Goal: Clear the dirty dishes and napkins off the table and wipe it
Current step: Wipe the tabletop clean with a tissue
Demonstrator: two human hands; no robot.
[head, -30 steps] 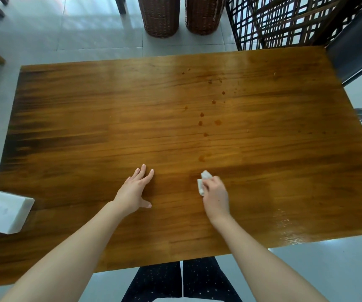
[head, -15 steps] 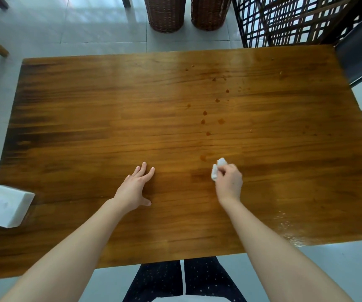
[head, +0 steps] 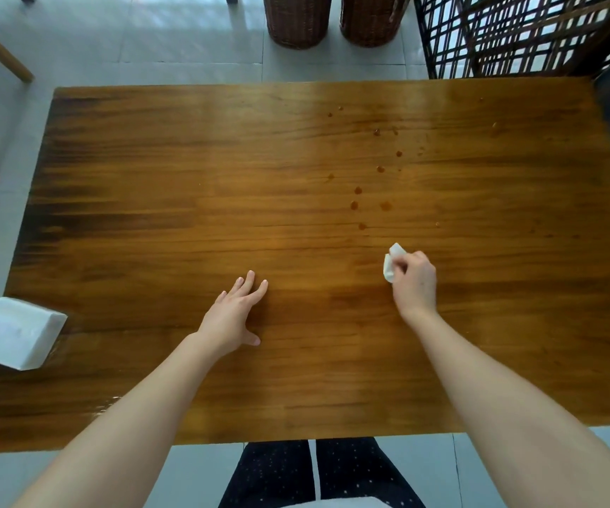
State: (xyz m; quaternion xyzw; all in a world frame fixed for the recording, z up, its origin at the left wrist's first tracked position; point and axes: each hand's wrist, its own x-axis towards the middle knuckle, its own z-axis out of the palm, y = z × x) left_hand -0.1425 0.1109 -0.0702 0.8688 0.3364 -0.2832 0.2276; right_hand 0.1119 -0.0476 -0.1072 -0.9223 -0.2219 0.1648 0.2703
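A: Obs. Right hand (head: 415, 284): fingers curled round a white tissue wad (head: 391, 264), down on the table (head: 149, 214). Left hand (head: 232, 317): flat on the wood, fingers straight, holding nothing.
B: Target?
A: Brown drips (head: 362, 226). The nearest is near the wad, at its 11 o'clock. The trail's long axis runs 6 to 12 o'clock, away from the person.
B: Right hand is nearer. Judgement: wipe outward along the trail.

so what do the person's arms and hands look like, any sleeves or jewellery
The left forearm and right forearm are bare to the picture's edge, no sleeves in view. The left hand and right hand wear no gloves; no rings, watch or bracelets show. Below, dark trousers with small pale dots.
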